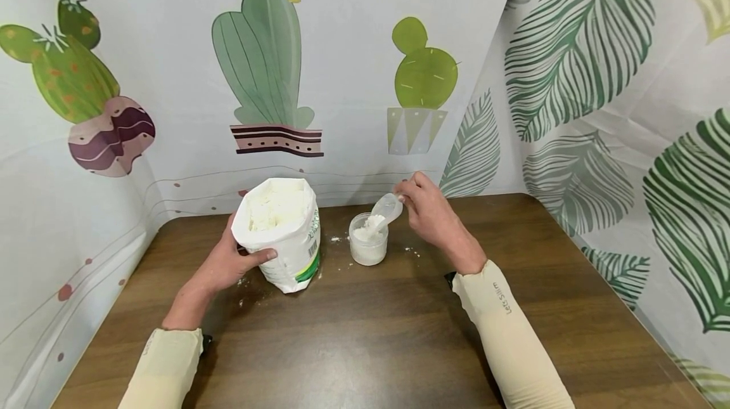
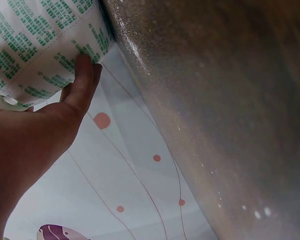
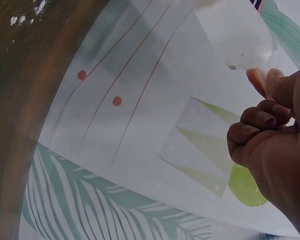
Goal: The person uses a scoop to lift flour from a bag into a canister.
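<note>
My left hand (image 1: 228, 264) grips a white paper bag (image 1: 293, 253) of white powder by its side, thumb across the front. The bag's top is open and its lower front has a green and yellow band. Green print covers the side of the bag in the left wrist view. Between finger and thumb, my right hand (image 1: 430, 214) pinches the handle of a clear plastic scoop (image 1: 389, 205). The scoop tilts down over a small clear jar (image 1: 369, 253), and powder (image 1: 372, 224) lies at its lip and in the jar. In the right wrist view, the other fingers curl inward.
The brown wooden table (image 1: 353, 339) has powder specks (image 1: 336, 240) scattered around the jar and near the bag. Behind its far edge hangs a white cloth (image 1: 353, 79) printed with cacti and leaves, close to both hands.
</note>
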`<state>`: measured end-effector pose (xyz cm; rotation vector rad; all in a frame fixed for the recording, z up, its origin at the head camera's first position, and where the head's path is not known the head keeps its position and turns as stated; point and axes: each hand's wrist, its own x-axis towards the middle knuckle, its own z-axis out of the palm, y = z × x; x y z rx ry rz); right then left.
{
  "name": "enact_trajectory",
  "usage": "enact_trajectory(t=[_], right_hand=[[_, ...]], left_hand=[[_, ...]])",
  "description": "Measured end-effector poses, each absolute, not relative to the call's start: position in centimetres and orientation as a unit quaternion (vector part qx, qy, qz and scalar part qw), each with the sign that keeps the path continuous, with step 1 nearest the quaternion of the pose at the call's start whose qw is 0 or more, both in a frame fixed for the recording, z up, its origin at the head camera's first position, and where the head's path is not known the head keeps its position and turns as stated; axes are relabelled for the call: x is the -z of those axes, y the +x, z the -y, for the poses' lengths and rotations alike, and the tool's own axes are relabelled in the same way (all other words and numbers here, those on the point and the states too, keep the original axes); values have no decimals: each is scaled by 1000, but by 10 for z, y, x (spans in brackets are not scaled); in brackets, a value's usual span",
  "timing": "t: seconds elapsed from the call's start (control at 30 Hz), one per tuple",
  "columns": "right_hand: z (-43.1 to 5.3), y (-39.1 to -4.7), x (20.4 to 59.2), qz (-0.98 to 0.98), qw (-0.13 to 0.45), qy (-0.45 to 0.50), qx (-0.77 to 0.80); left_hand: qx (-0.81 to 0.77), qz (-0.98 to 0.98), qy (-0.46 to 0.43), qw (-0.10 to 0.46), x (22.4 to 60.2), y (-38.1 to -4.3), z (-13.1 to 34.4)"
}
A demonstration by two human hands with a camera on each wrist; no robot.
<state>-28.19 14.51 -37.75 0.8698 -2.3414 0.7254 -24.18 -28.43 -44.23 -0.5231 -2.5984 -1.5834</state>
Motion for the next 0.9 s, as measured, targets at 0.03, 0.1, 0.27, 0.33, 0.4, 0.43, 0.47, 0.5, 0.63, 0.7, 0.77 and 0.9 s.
enact_trajectory(t=[0.03,0.1,0.27,0.33,0.4,0.43,0.47,0.5,0.63,0.7,0.77,0.9], right_hand=[[-145,-282,377,867,267,323,-269],[-145,-281,377,867,268,324,-268],[-147,-281,375,866,272,322,-268],[-148,-281,375,866,274,321,-269],[-149,-281,375,865,276,321,-271],[-149,-281,375,864,278,322,-271],[-150,-282,375,863,281,322,-271],[-150,-282,375,861,283,323,-272],[-151,-281,373,857,289,324,-277],[-151,-280,372,858,287,322,-278],[-152,-279,372,860,283,319,-280],[-154,-278,369,863,275,309,-290]], left_hand=[[512,842,-168,27,442,-242,285],[511,843,-166,28,442,-242,285],[506,845,-168,30,443,-242,286],[505,846,-168,32,443,-243,287],[507,845,-166,31,442,-243,287],[511,843,-166,30,442,-243,287],[514,841,-167,31,442,-243,286],[515,840,-167,32,441,-243,286],[518,838,-170,29,440,-242,285],[514,840,-169,28,440,-242,285],[513,841,-168,26,440,-241,285],[507,845,-165,29,441,-242,285]])
